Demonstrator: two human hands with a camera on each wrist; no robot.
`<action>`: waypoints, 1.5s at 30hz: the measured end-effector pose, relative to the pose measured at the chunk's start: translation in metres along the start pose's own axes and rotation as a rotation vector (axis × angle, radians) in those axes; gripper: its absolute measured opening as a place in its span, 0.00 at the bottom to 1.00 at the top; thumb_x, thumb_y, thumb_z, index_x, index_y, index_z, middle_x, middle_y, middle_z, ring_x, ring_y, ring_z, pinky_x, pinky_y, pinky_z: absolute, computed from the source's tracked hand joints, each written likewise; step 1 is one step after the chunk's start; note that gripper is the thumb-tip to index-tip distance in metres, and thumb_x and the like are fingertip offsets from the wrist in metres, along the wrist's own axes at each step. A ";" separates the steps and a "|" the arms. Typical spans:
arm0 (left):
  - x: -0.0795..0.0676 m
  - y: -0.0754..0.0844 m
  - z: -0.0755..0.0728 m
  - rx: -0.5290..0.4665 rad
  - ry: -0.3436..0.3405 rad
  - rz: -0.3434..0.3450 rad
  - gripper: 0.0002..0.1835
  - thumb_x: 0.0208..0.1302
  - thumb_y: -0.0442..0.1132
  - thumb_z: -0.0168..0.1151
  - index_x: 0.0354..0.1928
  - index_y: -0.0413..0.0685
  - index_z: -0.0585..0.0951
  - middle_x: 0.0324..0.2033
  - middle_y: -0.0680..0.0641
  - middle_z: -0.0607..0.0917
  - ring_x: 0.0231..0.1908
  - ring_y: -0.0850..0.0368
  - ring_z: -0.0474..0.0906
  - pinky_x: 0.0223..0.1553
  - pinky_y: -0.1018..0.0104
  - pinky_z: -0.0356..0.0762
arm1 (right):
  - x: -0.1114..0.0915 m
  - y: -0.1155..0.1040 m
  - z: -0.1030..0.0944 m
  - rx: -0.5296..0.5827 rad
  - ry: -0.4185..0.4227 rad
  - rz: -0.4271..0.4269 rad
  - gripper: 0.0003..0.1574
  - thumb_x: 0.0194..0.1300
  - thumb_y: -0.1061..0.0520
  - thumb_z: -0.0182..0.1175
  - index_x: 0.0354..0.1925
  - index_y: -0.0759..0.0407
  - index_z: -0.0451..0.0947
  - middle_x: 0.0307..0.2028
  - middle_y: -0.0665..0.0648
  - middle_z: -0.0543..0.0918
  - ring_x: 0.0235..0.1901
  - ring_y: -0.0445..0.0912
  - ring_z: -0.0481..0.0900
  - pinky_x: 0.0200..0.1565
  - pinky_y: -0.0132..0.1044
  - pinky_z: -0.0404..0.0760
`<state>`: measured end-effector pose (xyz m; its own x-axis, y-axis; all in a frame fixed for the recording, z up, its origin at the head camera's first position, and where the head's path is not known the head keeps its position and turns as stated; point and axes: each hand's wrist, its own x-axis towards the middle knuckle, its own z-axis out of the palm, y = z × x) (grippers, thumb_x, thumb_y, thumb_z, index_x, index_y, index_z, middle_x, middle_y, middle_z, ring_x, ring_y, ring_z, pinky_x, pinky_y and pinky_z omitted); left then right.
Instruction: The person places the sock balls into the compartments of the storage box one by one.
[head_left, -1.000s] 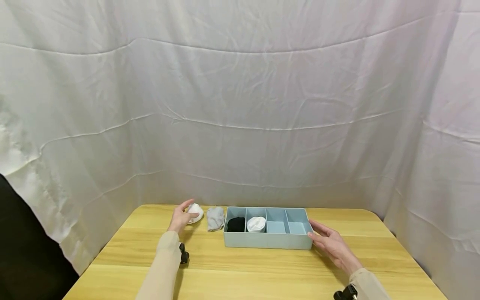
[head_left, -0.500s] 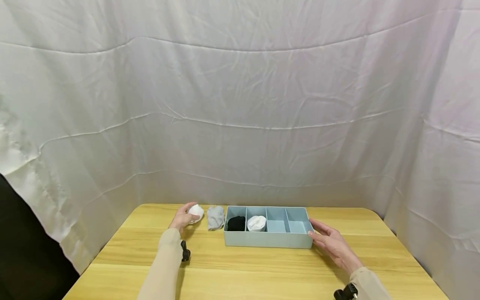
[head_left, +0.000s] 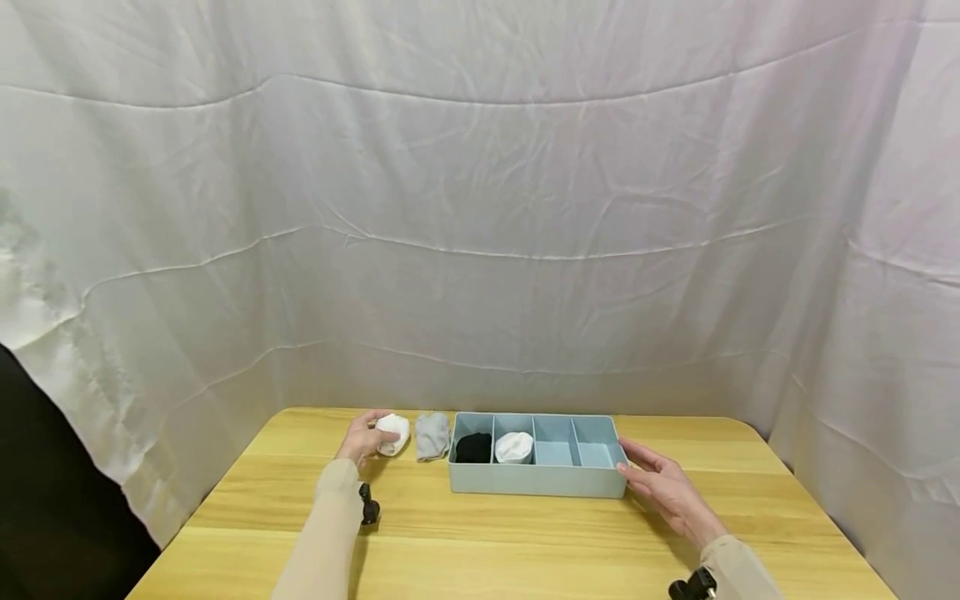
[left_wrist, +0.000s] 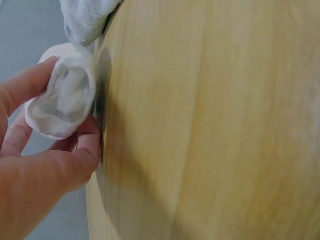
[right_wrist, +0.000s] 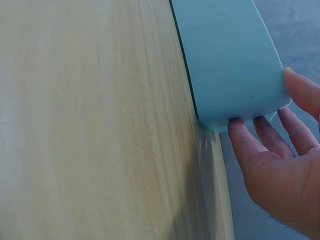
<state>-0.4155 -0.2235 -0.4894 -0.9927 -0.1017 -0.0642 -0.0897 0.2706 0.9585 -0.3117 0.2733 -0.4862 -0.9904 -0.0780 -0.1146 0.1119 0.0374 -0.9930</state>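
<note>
My left hand [head_left: 363, 439] grips a rolled white sock [head_left: 395, 435] at the back left of the table, thumb and fingers on opposite sides. In the left wrist view, the hollow opening of this sock [left_wrist: 62, 100] faces the camera. Just right of it lies a grey sock [head_left: 432, 437]. A pale blue divided box [head_left: 536, 479] stands beside that. Its leftmost compartment holds a black sock [head_left: 474, 448], and the neighbouring one another rolled white sock [head_left: 514, 448]. My right hand [head_left: 669, 490] touches the box's right end, fairly straight fingers against the end wall, thumb near the front corner.
The wooden table [head_left: 480, 550] has its back edge just behind the box. A pale curtain [head_left: 480, 250] hangs behind and along both sides. Two compartments at the box's right [head_left: 596, 454] show bare floors. Something black [head_left: 60, 492] stands at the far left.
The fingers of my left hand have closed round the white sock, which has shifted slightly and tilted. My right hand and the box have stayed in place.
</note>
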 end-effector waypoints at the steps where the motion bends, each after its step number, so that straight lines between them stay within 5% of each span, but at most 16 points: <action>1: 0.000 0.000 0.000 -0.007 0.000 -0.002 0.28 0.56 0.26 0.67 0.61 0.38 0.74 0.57 0.28 0.75 0.39 0.51 0.80 0.36 0.64 0.82 | 0.000 0.000 0.000 0.002 0.001 0.000 0.44 0.69 0.58 0.60 0.75 0.63 0.51 0.75 0.66 0.52 0.69 0.53 0.62 0.61 0.35 0.74; 10: 0.001 0.007 0.003 -0.174 -0.006 0.019 0.31 0.59 0.29 0.67 0.65 0.41 0.72 0.59 0.31 0.74 0.42 0.54 0.79 0.39 0.67 0.81 | -0.001 -0.002 0.001 -0.001 0.001 0.005 0.45 0.69 0.58 0.60 0.75 0.64 0.51 0.75 0.66 0.52 0.69 0.53 0.61 0.61 0.35 0.74; 19: -0.003 0.019 0.010 -0.273 -0.044 0.121 0.32 0.63 0.26 0.62 0.69 0.43 0.69 0.62 0.28 0.69 0.48 0.49 0.76 0.40 0.66 0.82 | 0.000 -0.001 0.002 0.004 0.003 0.006 0.44 0.69 0.59 0.60 0.75 0.65 0.51 0.75 0.67 0.52 0.68 0.52 0.63 0.61 0.35 0.74; 29: -0.011 0.033 0.023 -0.239 -0.044 0.151 0.29 0.60 0.26 0.65 0.65 0.42 0.74 0.58 0.34 0.71 0.48 0.51 0.75 0.41 0.69 0.82 | 0.001 -0.002 0.003 0.016 -0.007 -0.003 0.44 0.69 0.59 0.60 0.75 0.65 0.51 0.75 0.67 0.52 0.67 0.51 0.64 0.59 0.33 0.75; 38: -0.016 0.036 0.040 -0.186 -0.004 0.297 0.26 0.59 0.31 0.69 0.60 0.38 0.78 0.55 0.36 0.79 0.47 0.53 0.74 0.38 0.72 0.80 | 0.000 -0.002 0.004 -0.008 0.003 -0.001 0.43 0.70 0.59 0.60 0.75 0.65 0.51 0.75 0.67 0.52 0.68 0.52 0.63 0.61 0.35 0.74; 45: -0.019 0.040 0.050 -0.217 -0.119 0.307 0.33 0.54 0.30 0.72 0.64 0.40 0.74 0.60 0.36 0.76 0.47 0.50 0.78 0.42 0.68 0.80 | -0.001 -0.002 0.003 -0.008 0.000 -0.003 0.43 0.70 0.59 0.59 0.75 0.65 0.51 0.75 0.67 0.52 0.68 0.53 0.63 0.61 0.35 0.74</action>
<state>-0.4040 -0.1626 -0.4633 -0.9742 0.0677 0.2152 0.2193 0.0608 0.9737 -0.3111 0.2701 -0.4847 -0.9908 -0.0776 -0.1111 0.1079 0.0447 -0.9932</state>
